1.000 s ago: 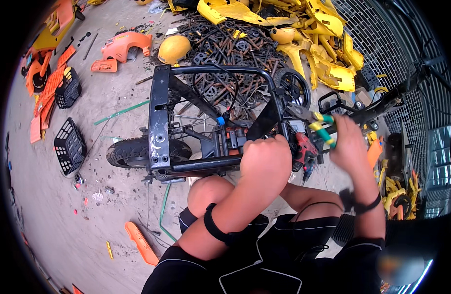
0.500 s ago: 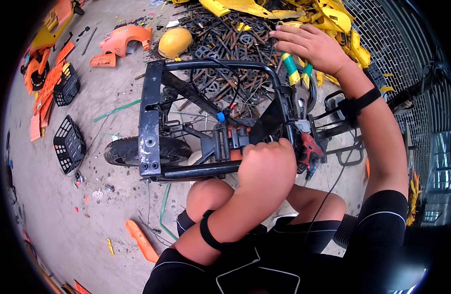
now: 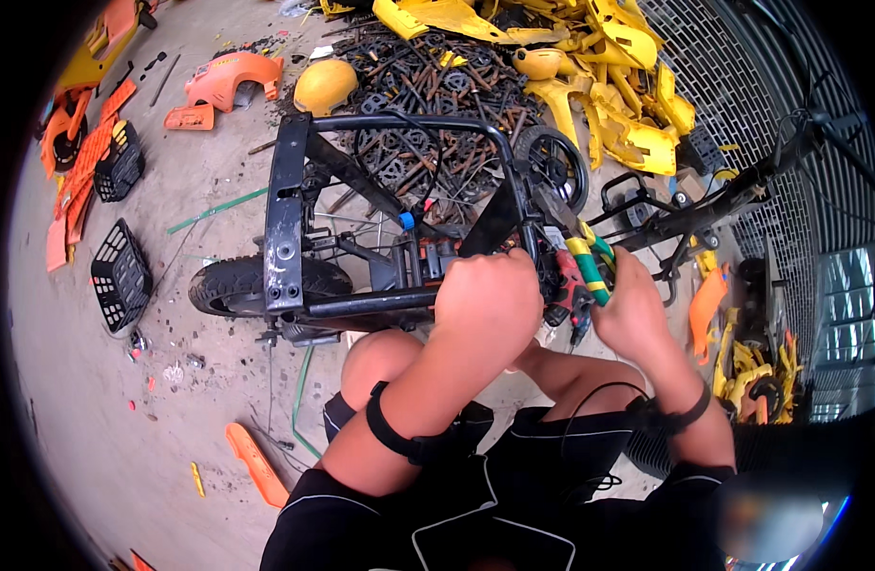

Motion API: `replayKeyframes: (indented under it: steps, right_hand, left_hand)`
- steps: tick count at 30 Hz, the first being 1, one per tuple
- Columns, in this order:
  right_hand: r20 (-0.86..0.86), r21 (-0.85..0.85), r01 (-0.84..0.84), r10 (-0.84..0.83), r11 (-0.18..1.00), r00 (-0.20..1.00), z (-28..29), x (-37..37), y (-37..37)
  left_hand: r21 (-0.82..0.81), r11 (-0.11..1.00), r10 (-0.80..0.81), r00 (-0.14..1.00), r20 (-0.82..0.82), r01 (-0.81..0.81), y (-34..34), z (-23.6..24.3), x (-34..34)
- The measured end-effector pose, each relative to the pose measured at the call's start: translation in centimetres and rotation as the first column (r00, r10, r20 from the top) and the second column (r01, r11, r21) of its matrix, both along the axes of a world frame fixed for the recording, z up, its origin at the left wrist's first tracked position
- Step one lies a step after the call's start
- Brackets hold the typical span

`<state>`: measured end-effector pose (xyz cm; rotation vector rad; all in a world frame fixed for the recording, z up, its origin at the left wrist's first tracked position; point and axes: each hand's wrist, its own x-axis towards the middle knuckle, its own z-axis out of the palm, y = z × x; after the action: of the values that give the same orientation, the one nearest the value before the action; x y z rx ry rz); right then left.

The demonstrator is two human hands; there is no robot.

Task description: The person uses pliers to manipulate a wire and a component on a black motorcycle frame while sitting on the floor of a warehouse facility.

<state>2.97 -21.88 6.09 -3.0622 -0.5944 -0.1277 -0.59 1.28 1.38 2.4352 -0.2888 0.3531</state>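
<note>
My left hand (image 3: 490, 300) is closed in a fist around the near tube of a black scooter-like metal frame (image 3: 366, 306). In my right hand (image 3: 632, 300) are large pliers (image 3: 584, 263) with green-and-yellow handles. Their metal jaws point away from me, into wiring and parts at the frame's right end. A red-and-black power tool (image 3: 569, 290) sits between my two hands, beside the frame. On the frame's left side is a black-tyred wheel (image 3: 223, 288). My left fingertips are hidden behind the back of that hand.
Beyond the frame lies a heap of dark metal parts (image 3: 437, 81), with yellow plastic panels (image 3: 628, 124) at its right. Black baskets (image 3: 121, 278) and orange panels (image 3: 233, 81) lie to the left. A dark pole (image 3: 704, 214) extends to the right. My knees are under the frame's near side.
My right hand has come down and nearer from the far side. The pliers' handles have swung from pointing away to pointing toward me. My left hand keeps its place on the tube.
</note>
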Motion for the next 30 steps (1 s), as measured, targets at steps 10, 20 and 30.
replayKeyframes:
  steps: [10,20,30]
  right_hand:
    - [0.178,-0.349,-0.489,0.568,0.8,0.803,3.5,15.9,-1.2]
    - [0.088,-0.505,-0.785,0.926,0.36,0.368,3.4,26.4,10.1]
    - [0.067,-0.202,-0.177,0.194,0.963,0.979,1.2,6.8,-2.5]
  left_hand:
    - [0.113,0.993,0.046,0.999,-0.015,-0.045,-0.4,0.1,0.2]
    - [0.149,0.987,0.056,0.998,-0.008,-0.055,-0.1,-0.2,0.5]
    - [0.14,0.986,0.11,0.985,-0.129,-0.092,-0.3,0.8,0.5]
